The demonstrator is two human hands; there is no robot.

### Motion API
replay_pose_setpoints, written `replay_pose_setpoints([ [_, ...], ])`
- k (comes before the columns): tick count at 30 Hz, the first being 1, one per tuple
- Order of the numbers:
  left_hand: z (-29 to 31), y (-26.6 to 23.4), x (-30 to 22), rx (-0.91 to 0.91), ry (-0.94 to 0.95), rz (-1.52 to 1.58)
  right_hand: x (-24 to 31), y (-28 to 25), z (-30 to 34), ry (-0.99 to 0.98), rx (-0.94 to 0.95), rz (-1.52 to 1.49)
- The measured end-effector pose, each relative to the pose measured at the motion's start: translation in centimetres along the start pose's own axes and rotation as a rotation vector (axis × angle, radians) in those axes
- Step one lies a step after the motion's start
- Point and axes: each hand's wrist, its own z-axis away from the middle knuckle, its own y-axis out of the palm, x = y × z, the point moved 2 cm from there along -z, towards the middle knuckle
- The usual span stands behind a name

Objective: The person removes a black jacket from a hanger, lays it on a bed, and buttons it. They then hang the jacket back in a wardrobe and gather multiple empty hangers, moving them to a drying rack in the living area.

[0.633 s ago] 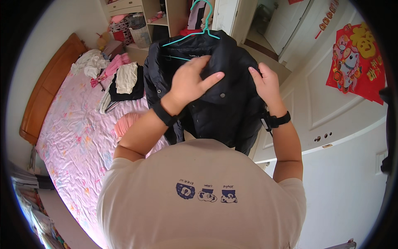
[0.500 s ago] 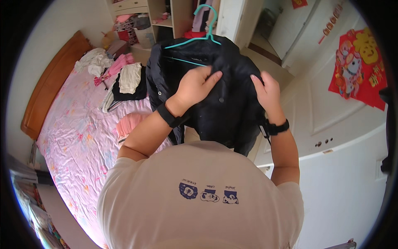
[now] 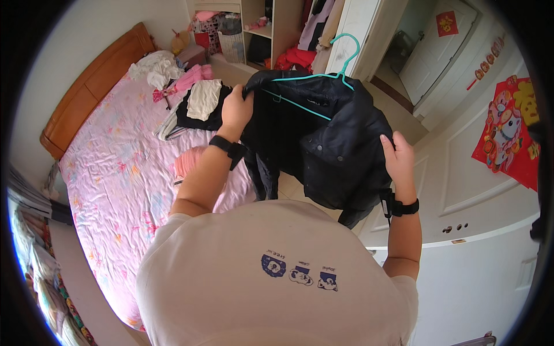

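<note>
A black padded jacket [image 3: 352, 164] hangs in the air in front of me, its front parted and snap buttons showing. Inside its shoulders sits a thin turquoise hanger [image 3: 309, 76], with the hook sticking up above the collar. My left hand [image 3: 237, 109] is closed on the jacket's left shoulder edge, fingers wrapped round the cloth. At the other shoulder, my right hand [image 3: 399, 158] grips the black cloth between thumb and fingers; part of those fingers is hidden behind the jacket. Both wrists wear black bands.
To the left lies a bed [image 3: 109, 190] with a pink floral sheet, a wooden headboard [image 3: 95, 86] and folded clothes [image 3: 203, 99]. An open wardrobe [image 3: 283, 26] stands at the back. A white door [image 3: 456, 155] with red decorations is close on the right.
My left hand has moved from the jacket's front opening to its left shoulder edge. The jacket and hanger have shifted right in view, the front opened wider. My right hand keeps its hold.
</note>
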Motion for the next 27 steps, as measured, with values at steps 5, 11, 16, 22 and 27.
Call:
replay_pose_setpoints([
  [5,-0.8,2.1,-5.9,0.015,0.216,0.114,0.6,1.9,0.2,-0.159,0.126,0.142],
  [11,2.3,2.5,-11.1,0.116,0.349,0.269,-0.7,3.7,1.0,-0.058,-0.04,0.05],
  [16,0.6,-0.7,-11.6,-0.16,0.896,0.074,-1.3,1.2,2.2,-0.021,-0.064,-0.11],
  [22,-1.9,-0.7,-11.9,0.013,0.792,-0.005,-1.1,0.4,2.0,-0.086,-0.012,-0.133],
  [27,-2.7,-1.7,-10.6,-0.09,0.494,-0.009,-3.8,-1.9,1.0,-0.1,-0.219,0.121],
])
